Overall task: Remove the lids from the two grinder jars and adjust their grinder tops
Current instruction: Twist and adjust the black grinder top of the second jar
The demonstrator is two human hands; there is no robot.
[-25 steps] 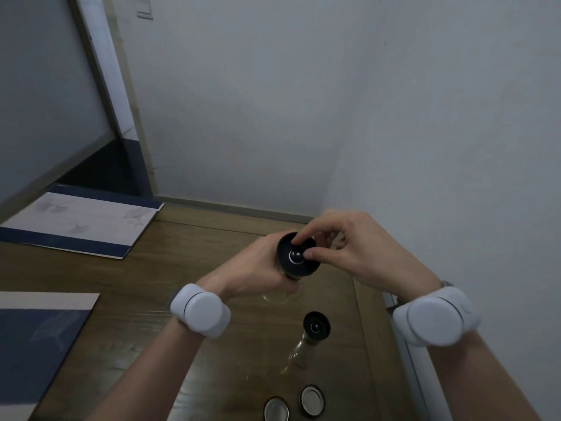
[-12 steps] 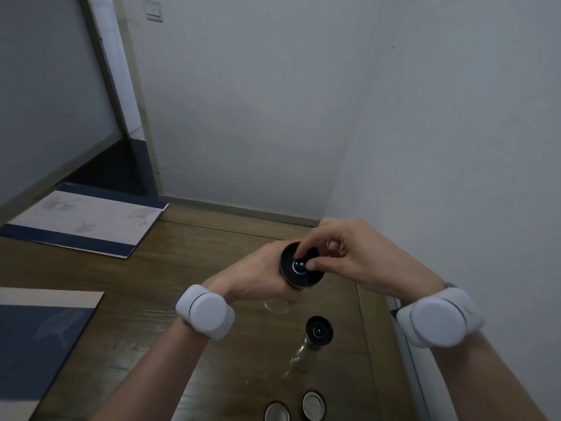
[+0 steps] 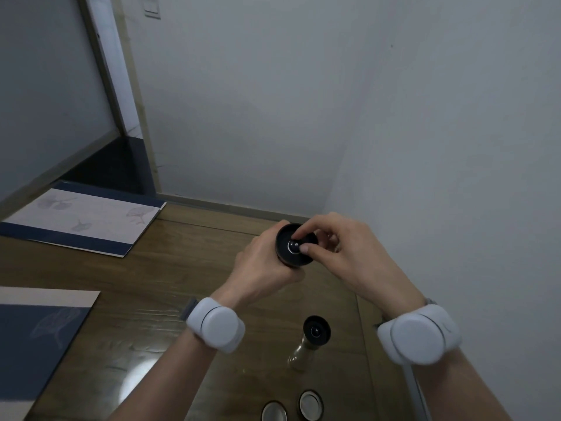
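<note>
- Two lids (image 3: 310, 405), both off, lie flat on the tabletop (image 3: 145, 329) just in front of the standing grinder jar (image 3: 312, 338), side by side, at the near edge of view. So lid removal looks done for both jars; what's left is top adjustment.
- Standing grinder jar: upright on the tabletop, black grinder top up w/ small shiny knob at centre, glass body below. Nobody touching it. Can't tell whether its top has been adjusted.
- White wrist bands (image 3: 216, 326) on both arms, either side of the standing jar.
- Held grinder jar (image 3: 293, 250): beyond the standing jar, lifted off the tabletop, black top tilted toward the camera.
- Left hand (image 3: 261, 268): wrapped closed round the held jar's body just under the black top, from the left. Glass mostly hidden by the palm.
- Right hand (image 3: 343, 253): thumb & forefinger pinched on the small centre knob (image 3: 294, 246) of the grinder top; other fingers curled loose, off the rim.
- Step in hand, my read: turning the centre knob to set the grind.
- To do it well: keep left hand's hold firm so the body doesn't spin w/ the knob; small turns; pinch stays on the knob, not the black rim.
- Risk: smooth glass could slip in the palm; standing jar sits close below, so set this one down clear of it.
- Farther left of the standing jar: two blue-and-white mats (image 3: 82, 220) on the tabletop, not involved.
</note>
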